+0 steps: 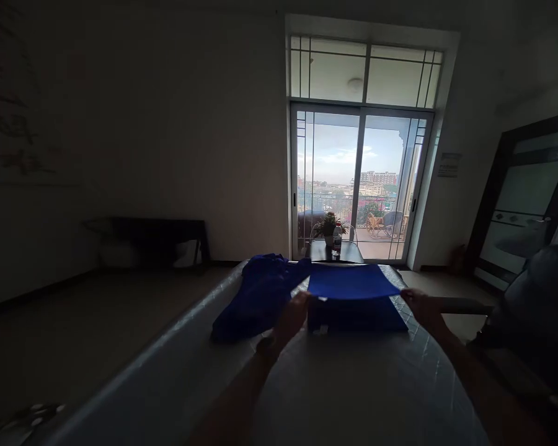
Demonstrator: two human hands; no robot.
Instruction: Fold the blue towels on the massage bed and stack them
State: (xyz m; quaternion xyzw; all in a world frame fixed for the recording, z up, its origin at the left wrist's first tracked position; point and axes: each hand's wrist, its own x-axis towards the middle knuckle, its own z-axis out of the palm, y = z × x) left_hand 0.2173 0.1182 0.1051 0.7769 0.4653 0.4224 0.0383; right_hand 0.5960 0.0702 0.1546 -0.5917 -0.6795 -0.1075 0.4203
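A flat, folded blue garment (353, 280) is stretched between my two hands above the bed. My left hand (298, 307) pinches its near left corner. At the near right corner, the fingers of my right hand (413, 298) are closed on the same garment. Its near edge is lifted over a second piece of folded blue cloth (358, 316), which lies flat underneath. Small white patches, perhaps labels, show near the left side of both. Left of my left hand lies a crumpled heap of blue clothing (260, 297).
The bed's pale, shiny surface (353, 384) spreads below my arms. Past its far end stand a small table (316, 251), a potted plant and a bottle (336, 240). A dark chair (534, 316) is at the right, a low dark bench (158, 238) at the left wall.
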